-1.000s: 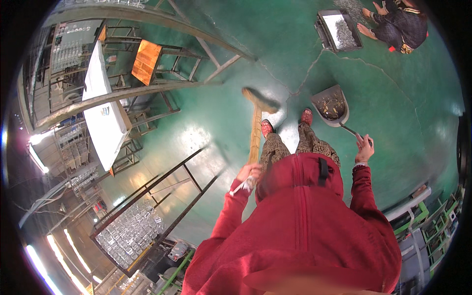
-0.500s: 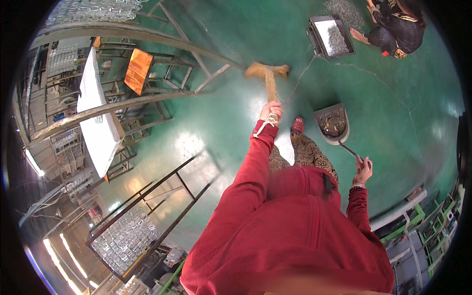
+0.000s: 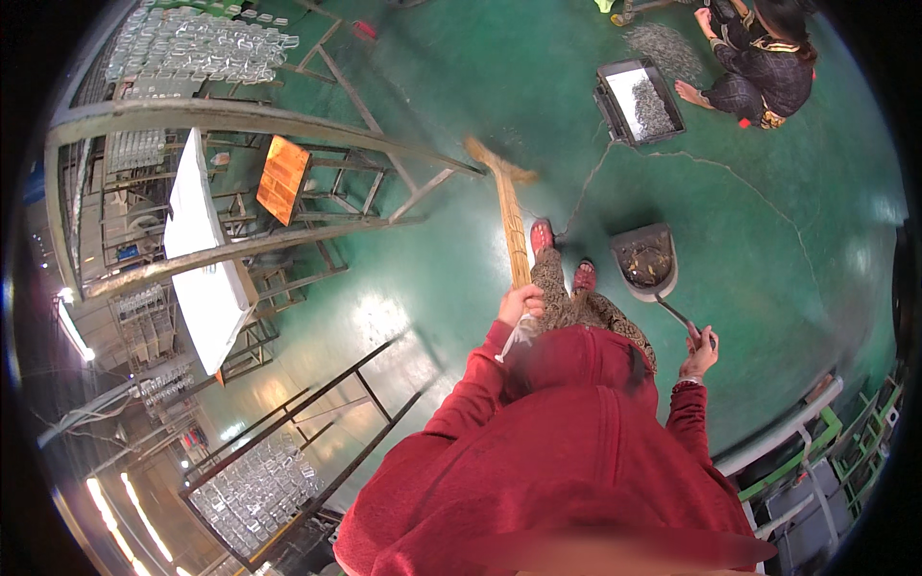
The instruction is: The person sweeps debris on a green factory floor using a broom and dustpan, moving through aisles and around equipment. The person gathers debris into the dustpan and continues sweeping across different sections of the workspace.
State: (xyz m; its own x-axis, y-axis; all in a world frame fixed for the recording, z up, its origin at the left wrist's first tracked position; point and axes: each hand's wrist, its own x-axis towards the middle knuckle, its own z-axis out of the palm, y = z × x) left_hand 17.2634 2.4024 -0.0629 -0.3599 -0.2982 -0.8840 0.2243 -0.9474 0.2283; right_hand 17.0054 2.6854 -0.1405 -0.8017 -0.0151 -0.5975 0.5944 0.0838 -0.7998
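My left hand [image 3: 520, 303] is closed round the handle of a straw broom [image 3: 511, 211], close to my body. The broom's bristles spread on the green floor ahead of my feet, near the leg of a metal frame. My right hand [image 3: 700, 351] grips the thin handle of a dustpan [image 3: 645, 261] out to my right. Brown scraps and dust lie in the pan, which rests on the floor or just above it; I cannot tell which.
A metal frame [image 3: 288, 245] stands at the left, near a white board [image 3: 199, 259] and a wooden-topped stool [image 3: 282, 180]. At the far right, a person [image 3: 759, 72] sits on the floor beside a tray [image 3: 642, 101] of small pieces. Green metal racks [image 3: 845, 451] stand at the near right.
My left hand has drawn back toward my body, and the broom head has shifted left and tilted. One foot has stepped forward. The dustpan stays at my right.
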